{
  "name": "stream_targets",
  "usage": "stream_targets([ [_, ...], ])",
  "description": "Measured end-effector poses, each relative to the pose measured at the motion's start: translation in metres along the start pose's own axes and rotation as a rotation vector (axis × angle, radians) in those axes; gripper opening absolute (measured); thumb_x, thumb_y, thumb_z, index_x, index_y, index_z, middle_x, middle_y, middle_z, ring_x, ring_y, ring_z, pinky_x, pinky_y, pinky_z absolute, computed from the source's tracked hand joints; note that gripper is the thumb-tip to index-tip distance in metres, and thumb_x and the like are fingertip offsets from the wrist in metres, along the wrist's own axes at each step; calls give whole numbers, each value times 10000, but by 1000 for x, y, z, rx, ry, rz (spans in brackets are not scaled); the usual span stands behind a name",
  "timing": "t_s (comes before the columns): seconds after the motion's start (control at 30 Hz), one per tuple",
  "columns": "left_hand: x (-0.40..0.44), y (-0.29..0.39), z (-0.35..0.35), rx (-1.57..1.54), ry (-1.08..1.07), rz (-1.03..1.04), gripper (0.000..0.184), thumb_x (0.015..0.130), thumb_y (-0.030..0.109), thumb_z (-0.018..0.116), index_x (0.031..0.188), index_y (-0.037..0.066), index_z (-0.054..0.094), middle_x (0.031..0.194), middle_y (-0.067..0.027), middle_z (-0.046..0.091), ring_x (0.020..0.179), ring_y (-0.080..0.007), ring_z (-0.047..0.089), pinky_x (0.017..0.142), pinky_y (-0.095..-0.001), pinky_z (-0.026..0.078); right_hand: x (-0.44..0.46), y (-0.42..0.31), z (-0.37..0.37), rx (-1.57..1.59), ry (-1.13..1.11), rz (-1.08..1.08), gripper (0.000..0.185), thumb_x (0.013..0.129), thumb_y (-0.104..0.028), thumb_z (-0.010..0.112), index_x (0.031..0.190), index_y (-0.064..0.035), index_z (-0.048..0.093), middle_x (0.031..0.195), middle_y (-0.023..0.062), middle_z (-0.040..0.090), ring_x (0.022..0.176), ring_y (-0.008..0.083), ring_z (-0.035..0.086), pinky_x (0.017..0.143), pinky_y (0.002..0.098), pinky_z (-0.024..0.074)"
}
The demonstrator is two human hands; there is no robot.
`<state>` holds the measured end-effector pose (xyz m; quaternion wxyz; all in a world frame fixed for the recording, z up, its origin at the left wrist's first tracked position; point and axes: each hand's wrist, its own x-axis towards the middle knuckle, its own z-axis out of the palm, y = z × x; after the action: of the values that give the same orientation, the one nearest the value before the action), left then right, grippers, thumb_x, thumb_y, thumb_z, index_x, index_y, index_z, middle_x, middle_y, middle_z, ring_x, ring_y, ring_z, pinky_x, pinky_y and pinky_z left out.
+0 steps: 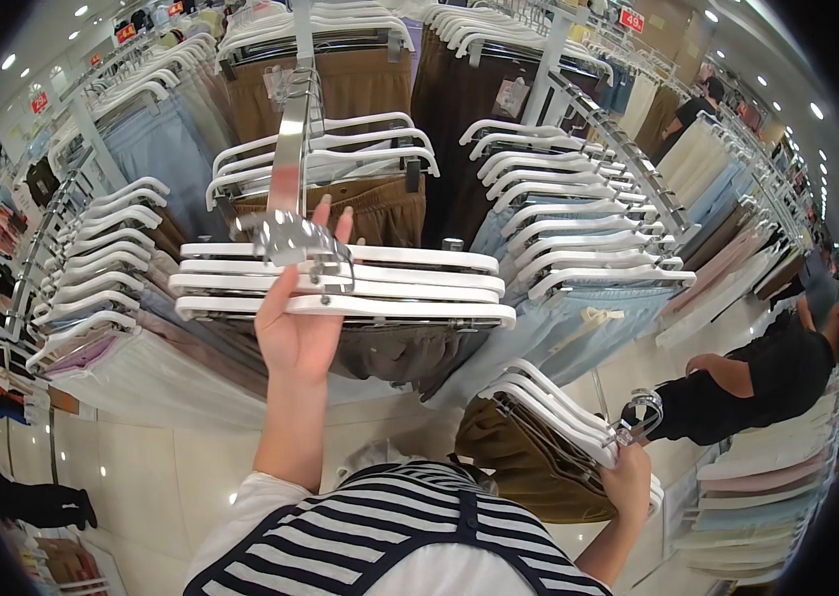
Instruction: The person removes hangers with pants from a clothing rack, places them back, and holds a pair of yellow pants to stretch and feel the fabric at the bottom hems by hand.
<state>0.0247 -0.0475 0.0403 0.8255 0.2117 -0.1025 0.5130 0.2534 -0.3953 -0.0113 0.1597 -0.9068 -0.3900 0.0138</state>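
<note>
In the middle, several white hangers with dark grey-brown garments hang at the front end of a metal rail. My left hand is raised at these hangers near their hooks, its fingers reaching up behind them; the thumb lies against the front. At the lower right, my right hand is closed around a bunch of white hangers just below their metal hooks. Olive-brown garments hang from that bunch, beside my striped apron.
White hangers with light blue garments hang on the right rail. At the left are hangers with white and pink garments. A person in black stands at the right, near stacked hanging garments. Another person is farther back.
</note>
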Motion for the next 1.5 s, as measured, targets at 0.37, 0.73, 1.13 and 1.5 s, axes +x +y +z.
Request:
stream_targets([
  [0.37, 57, 10, -29, -51, 123, 112, 376, 901, 172, 393, 1234, -2, 390, 1290, -157, 382, 1219, -311, 315, 1056, -521, 188, 13, -28, -1, 38, -71, -18, 310, 572, -7, 582, 879, 31, 565, 813, 223, 568, 801, 387, 531, 705, 429, 428],
  [0.73, 121, 29, -108, 114, 170, 116, 352, 901, 203, 401, 1166, -25, 439, 1179, -171, 473, 1091, -314, 441, 969, -466, 323, 48, -71, -9, 63, -18, -338, 350, 577, -25, 606, 926, 8, 587, 854, 187, 580, 807, 372, 534, 724, 403, 426],
  [1.13, 72, 40, -60, 134, 200, -226, 416, 917, 302, 411, 1164, -32, 437, 1140, -211, 490, 1082, -301, 485, 956, -407, 397, 120, -183, -28, 153, 139, -634, 420, 571, 4, 574, 990, 26, 558, 812, 147, 559, 790, 333, 526, 711, 393, 427],
  [1.5, -19, 138, -139, 644, -79, -111, 602, 807, 441, 541, 1265, 80, 390, 1249, -136, 453, 1127, -270, 455, 946, -414, 388, 174, -285, -9, 236, -35, -962, 279, 632, -44, 601, 891, 3, 508, 822, 153, 569, 824, 314, 556, 723, 404, 440],
])
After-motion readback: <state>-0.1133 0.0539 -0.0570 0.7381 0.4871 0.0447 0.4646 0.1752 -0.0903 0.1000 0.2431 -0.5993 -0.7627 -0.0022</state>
